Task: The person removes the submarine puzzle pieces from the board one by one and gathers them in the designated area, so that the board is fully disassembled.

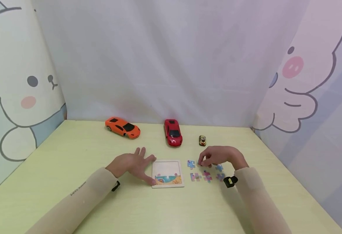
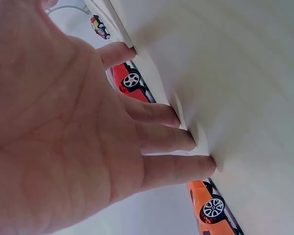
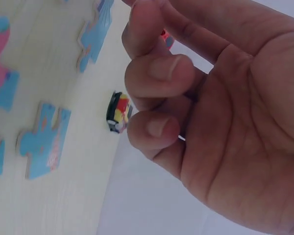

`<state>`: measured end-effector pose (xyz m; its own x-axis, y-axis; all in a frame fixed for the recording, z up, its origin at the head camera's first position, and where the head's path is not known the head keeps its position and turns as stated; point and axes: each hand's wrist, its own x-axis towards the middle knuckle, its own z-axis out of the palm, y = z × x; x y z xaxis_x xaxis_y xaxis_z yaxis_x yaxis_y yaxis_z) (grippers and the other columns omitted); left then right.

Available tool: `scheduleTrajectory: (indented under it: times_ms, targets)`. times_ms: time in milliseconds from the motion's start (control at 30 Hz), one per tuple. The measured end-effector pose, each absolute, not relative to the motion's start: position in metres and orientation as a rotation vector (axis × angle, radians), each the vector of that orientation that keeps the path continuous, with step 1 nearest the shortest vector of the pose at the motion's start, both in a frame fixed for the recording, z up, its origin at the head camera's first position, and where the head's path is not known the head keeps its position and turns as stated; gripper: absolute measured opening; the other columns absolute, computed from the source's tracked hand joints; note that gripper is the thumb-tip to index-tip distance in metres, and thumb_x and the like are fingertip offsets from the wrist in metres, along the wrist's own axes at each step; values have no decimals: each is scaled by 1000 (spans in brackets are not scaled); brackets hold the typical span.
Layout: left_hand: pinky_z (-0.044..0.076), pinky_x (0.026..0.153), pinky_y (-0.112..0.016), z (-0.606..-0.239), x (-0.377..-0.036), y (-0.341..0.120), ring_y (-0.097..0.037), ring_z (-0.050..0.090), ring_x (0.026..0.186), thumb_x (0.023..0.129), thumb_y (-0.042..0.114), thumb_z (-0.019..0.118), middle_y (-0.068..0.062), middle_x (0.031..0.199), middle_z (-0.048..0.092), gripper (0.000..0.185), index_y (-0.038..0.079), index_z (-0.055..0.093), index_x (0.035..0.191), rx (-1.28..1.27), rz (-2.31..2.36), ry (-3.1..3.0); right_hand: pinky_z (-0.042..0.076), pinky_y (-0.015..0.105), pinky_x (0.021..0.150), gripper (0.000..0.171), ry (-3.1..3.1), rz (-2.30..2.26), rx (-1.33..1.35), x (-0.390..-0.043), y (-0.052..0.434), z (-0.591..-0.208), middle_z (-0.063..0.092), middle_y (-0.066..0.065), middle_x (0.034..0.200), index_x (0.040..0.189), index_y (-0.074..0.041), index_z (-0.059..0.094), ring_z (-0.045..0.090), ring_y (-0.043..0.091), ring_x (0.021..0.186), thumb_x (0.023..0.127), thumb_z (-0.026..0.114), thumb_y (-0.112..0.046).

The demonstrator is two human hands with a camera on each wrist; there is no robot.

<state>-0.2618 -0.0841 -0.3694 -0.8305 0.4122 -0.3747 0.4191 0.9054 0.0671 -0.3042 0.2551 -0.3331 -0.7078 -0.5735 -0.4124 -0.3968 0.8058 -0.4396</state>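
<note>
In the head view my left hand point(image 1: 134, 165) spreads its fingers at the left side of a white square puzzle board point(image 1: 168, 165). Its thumb touches the lower left corner, and the index fingertip is by the upper left. Along the board's lower part lies a fitted strip of coloured picture point(image 1: 168, 180). My right hand point(image 1: 217, 155) is bent down over loose puzzle pieces, fingers curled. Its thumb and index tips come together near the table, but whether a piece is between them is hidden. Around it lie a blue piece point(image 1: 191, 164), a pink piece point(image 1: 207, 176) and another blue piece point(image 3: 44, 142).
Behind the hands stand an orange toy car point(image 1: 122, 127), a red toy car point(image 1: 173, 132) and a small yellow and black toy car point(image 1: 202, 140). A pale curtain point(image 1: 159, 65) hangs at the table's back edge, with printed cloth at both sides.
</note>
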Motion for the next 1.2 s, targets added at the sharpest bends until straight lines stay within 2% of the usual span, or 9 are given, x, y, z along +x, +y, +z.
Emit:
scheduleTrajectory:
  times_ms: [567, 867, 1033, 1200]
  targets:
    - [38, 101, -68, -369, -259, -84, -52, 18, 146, 74, 77, 69, -29, 159, 19, 101, 22, 34, 151, 588, 19, 2701, 47, 33, 72, 14, 2552, -358, -859, -282, 204, -337, 61, -3, 82, 111, -17, 69, 55, 12, 73, 98, 64, -20]
    - [43, 99, -63, -371, -261, -83, -47, 33, 138, 71, 81, 67, -26, 152, 30, 99, 25, 38, 148, 609, -26, 2746, 48, 30, 70, 14, 2526, -392, -903, -273, 181, -345, 61, -4, 82, 111, -23, 68, 57, 11, 72, 97, 67, -24]
    - [44, 99, -60, -373, -263, -83, -43, 39, 131, 70, 82, 67, -25, 149, 35, 98, 26, 40, 146, 618, -35, 2761, 53, 31, 67, 21, 2437, -461, -875, -267, 169, -348, 62, -3, 88, 116, -23, 65, 62, 18, 71, 96, 69, -23]
    - [43, 100, -60, -373, -263, -84, -41, 41, 127, 70, 81, 68, -25, 146, 37, 96, 26, 41, 144, 638, -33, 2771, 51, 28, 69, 23, 2407, -448, -957, -263, 160, -353, 63, -6, 86, 117, -23, 63, 60, 11, 72, 95, 69, -22]
